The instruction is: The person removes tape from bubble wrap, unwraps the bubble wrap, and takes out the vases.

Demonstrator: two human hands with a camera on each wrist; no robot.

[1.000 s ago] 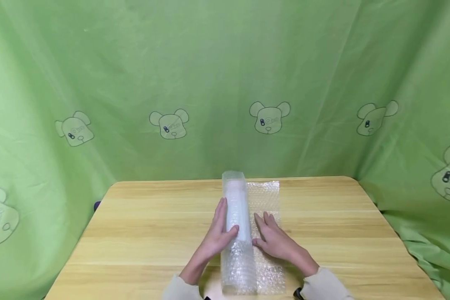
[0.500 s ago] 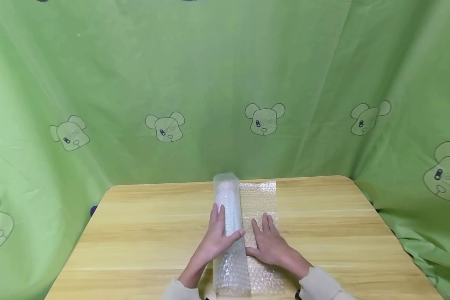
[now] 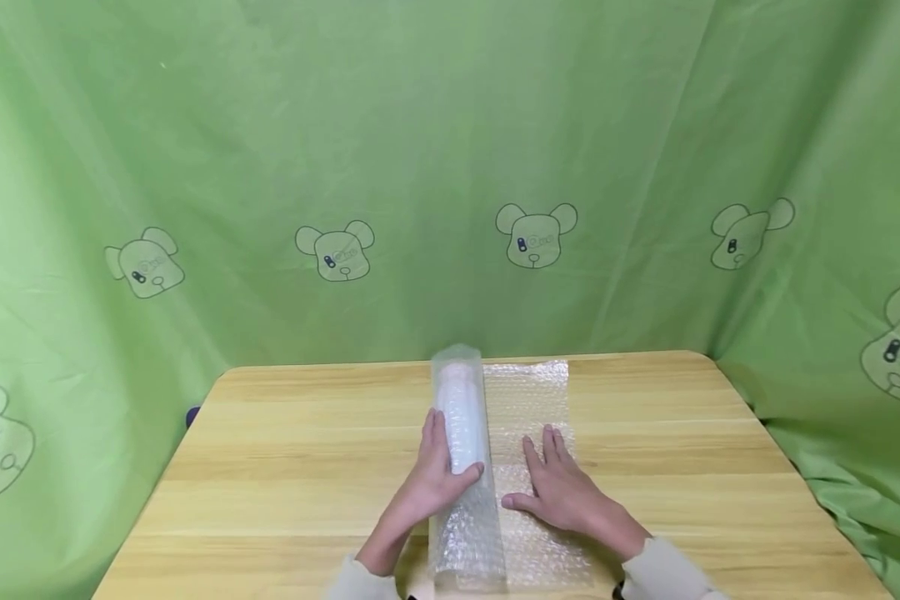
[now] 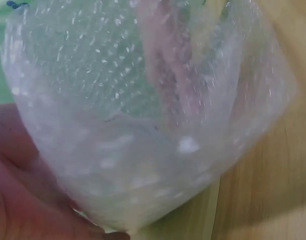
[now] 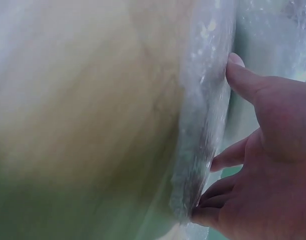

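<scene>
A roll of clear bubble wrap [image 3: 465, 533], with a whitish cylinder inside, lies lengthwise on the table in the head view. My left hand [image 3: 431, 483] holds the roll, fingers along its left side and thumb laid across the top. To the right a single layer of bubble wrap [image 3: 527, 400] spreads flat from the roll. On this layer my right hand [image 3: 566, 496] rests with spread, straight fingers, thumb toward the roll. The left wrist view looks into the roll's hollow end [image 4: 132, 165]. In the right wrist view, fingertips [image 5: 235, 60] touch the sheet.
A light wooden table [image 3: 307, 458] with rounded far corners is under everything. Green curtains [image 3: 420, 125] with bear-head outlines hang behind it and on both sides. Small dark purple bit [image 3: 192, 414] shows at the table's left edge.
The roll and my left hand have shifted slightly left, and more flat bubble wrap shows beside the roll. My right hand first slid left a little, then moved right over the sheet, fingers spreading.
</scene>
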